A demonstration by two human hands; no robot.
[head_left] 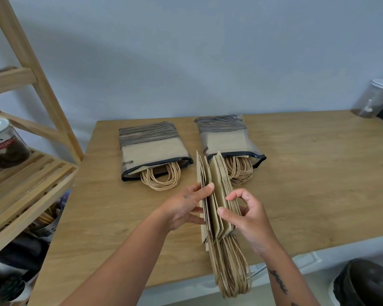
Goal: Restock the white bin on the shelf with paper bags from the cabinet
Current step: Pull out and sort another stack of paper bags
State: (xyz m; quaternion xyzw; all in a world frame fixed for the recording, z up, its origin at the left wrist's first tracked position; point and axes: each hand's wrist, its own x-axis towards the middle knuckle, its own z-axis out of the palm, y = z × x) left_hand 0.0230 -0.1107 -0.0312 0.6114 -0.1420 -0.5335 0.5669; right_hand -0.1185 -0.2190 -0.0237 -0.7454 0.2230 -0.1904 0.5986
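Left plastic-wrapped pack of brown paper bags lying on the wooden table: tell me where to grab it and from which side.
Take the left plastic-wrapped pack of brown paper bags by its near open end, from the person's side, probably. It lies flat, twine handles spilling toward the person; pinching wrapper and bag tops together there should keep the bags from sliding out.

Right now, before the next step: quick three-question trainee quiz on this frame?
1. True or false: the left hand and right hand both hold the loose paper bags.
2. Multiple choice: the left pack and right pack lie with their handles toward: A the wall, B the person, C the shelf.
3. Fill in: the loose paper bags' handles overhang the table's ___ edge.
Key: 1 true; 2 B; 3 near.
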